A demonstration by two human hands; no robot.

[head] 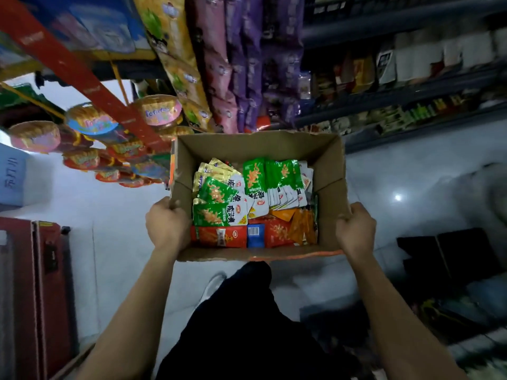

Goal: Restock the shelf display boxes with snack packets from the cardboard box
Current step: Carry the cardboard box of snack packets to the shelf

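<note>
Cardboard box (pixel 255 149) of snack packets (pixel 241 198), apparently gripped by left hand (pixel 167 224) and right hand (pixel 356 229).

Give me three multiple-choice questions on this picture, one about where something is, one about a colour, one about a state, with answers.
1. Where do the red packets lie in the cardboard box?
A. along the near wall
B. along the far wall
C. outside the box

2. What colour are the packets stacked upright at the middle?
A. blue
B. green and white
C. black

3. How is the box supported?
A. resting on the floor
B. gripped at both side walls
C. sitting on a shelf

Answers: 1 A, the red packets sit nearest the person. 2 B, green fronts with white ends. 3 B, the left hand and right hand each grip a side wall above the floor.
</note>
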